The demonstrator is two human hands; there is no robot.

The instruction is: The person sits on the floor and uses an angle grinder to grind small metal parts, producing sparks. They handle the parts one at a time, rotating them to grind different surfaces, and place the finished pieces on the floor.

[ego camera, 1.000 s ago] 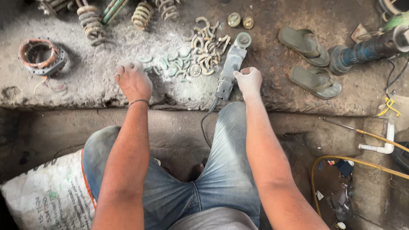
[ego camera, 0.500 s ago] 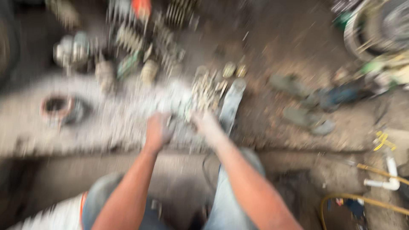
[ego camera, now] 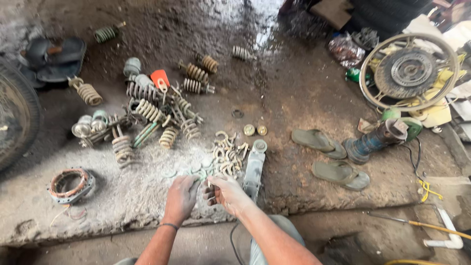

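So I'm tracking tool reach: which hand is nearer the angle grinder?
Right. The right hand sits just beside the angle grinder; the left hand is farther off, beyond the right hand.

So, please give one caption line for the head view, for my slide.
Both hands, left and right, meet over small metal rings beside a grinder on a dusty floor.

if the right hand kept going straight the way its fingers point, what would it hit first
Probably the left hand. The right hand points its fingers leftward across the gritty ledge, and the two nearly touch already, though depth is hard to judge.
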